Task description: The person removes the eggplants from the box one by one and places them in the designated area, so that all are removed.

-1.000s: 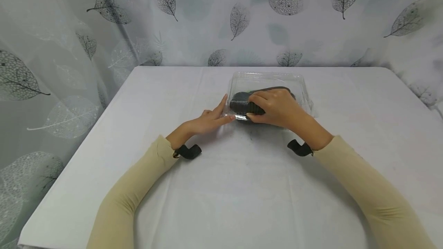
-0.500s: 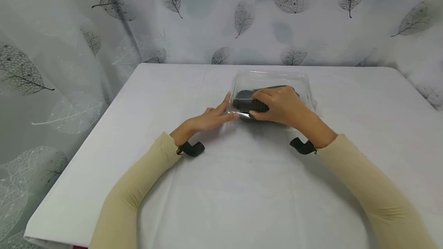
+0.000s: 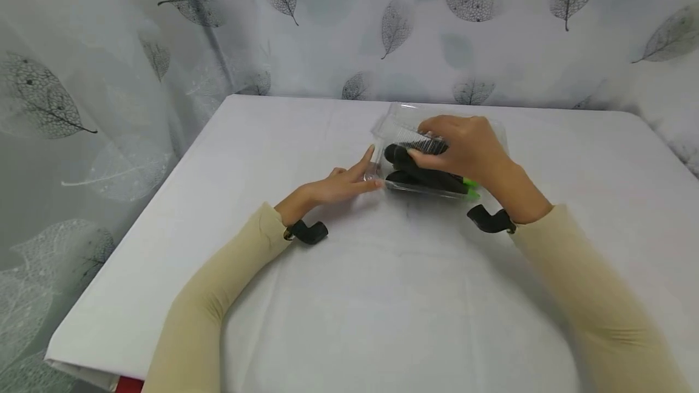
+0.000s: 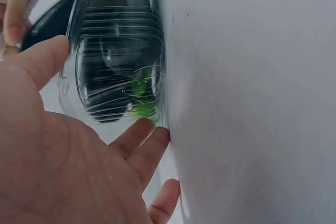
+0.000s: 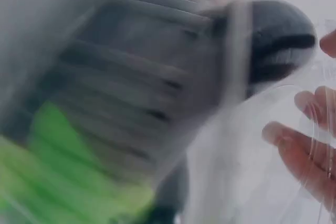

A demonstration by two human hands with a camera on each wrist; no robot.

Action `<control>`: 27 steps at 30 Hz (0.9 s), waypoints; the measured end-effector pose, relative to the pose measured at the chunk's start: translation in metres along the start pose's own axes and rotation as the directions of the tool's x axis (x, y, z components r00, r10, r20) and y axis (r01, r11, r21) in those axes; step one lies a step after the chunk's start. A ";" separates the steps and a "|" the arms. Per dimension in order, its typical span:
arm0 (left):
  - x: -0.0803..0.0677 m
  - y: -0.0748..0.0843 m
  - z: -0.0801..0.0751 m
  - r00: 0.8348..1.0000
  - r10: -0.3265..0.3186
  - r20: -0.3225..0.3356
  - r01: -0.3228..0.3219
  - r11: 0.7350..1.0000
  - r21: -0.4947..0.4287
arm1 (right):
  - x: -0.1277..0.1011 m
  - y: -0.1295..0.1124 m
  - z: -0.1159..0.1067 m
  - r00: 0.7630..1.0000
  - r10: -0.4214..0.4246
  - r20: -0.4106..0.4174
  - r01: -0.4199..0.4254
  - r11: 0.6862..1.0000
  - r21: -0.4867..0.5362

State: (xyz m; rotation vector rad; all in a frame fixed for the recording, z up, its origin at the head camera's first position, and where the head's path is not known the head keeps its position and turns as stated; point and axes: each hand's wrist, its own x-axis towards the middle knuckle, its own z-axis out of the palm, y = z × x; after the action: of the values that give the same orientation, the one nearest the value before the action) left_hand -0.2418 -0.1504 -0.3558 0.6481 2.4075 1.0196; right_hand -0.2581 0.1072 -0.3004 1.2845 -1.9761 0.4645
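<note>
A clear plastic clamshell box (image 3: 390, 184) sits on the white table (image 3: 338, 296), holding dark long vegetables with green ends (image 3: 431, 179). My right hand (image 3: 437, 149) grips the front edge of the ribbed lid (image 3: 401, 133) and holds it raised and tilted back. My left hand (image 3: 367, 170) lies flat with straight fingers touching the box's left edge. In the left wrist view the left fingertips (image 4: 144, 132) touch the ribbed box (image 4: 118, 51) with the dark contents behind it. The right wrist view is blurred, showing the dark vegetable (image 5: 157, 77) with its green end and the left fingers (image 5: 307, 145).
A leaf-patterned curtain (image 3: 327, 23) hangs behind and to the left of the table. The table's left edge (image 3: 136, 223) drops off close to my left arm. Black wrist straps (image 3: 308, 232) sit on both beige sleeves.
The right hand, which lay on the shut box's front, has lifted the lid's front edge up and back, baring the dark vegetables. The left hand stays at the box's left edge.
</note>
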 end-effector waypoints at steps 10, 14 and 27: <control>-0.003 0.000 -0.001 1.000 -0.006 0.002 0.006 0.999 0.052 | -0.003 -0.004 0.006 1.000 -0.012 0.011 0.013 0.999 -0.048; -0.001 0.001 -0.001 1.000 0.005 -0.004 -0.004 0.998 0.055 | -0.002 -0.003 0.002 1.000 -0.008 0.016 0.010 0.997 -0.075; 0.006 0.000 0.004 0.997 0.060 -0.043 -0.057 0.997 0.058 | -0.004 -0.004 -0.008 0.995 0.047 0.090 -0.036 0.992 -0.123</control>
State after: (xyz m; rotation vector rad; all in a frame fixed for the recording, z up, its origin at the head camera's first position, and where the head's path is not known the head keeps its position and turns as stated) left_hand -0.2444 -0.1450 -0.3593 0.7265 2.4769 1.0028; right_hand -0.2503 0.1133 -0.2982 1.2105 -2.0780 0.3041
